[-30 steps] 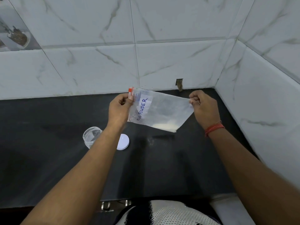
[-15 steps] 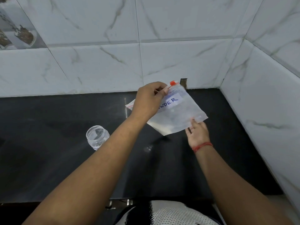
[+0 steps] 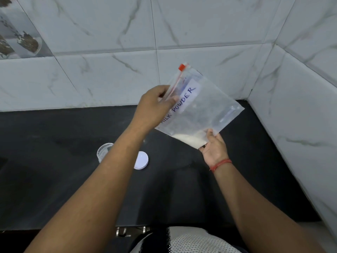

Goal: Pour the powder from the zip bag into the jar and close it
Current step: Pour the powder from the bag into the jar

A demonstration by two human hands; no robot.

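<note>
A clear zip bag (image 3: 204, 110) labelled "MILK POWDER" hangs tilted above the black counter, its red slider at the top. White powder (image 3: 191, 138) has settled in its lowest corner. My left hand (image 3: 155, 108) grips the bag's zip edge. My right hand (image 3: 213, 147) pinches the bottom corner from below. The small clear jar (image 3: 104, 149) stands open on the counter, partly hidden behind my left forearm. Its white lid (image 3: 141, 160) lies flat just right of that forearm.
The black counter (image 3: 54, 161) runs to a white marble-tiled back wall (image 3: 109, 52) and a side wall (image 3: 300, 106) on the right, forming a corner. The counter's front edge (image 3: 164, 225) is close to my body.
The bag has been turned more upright, with the slider end now raised. My left hand stayed on the zip edge and my right hand remains under the bottom corner.
</note>
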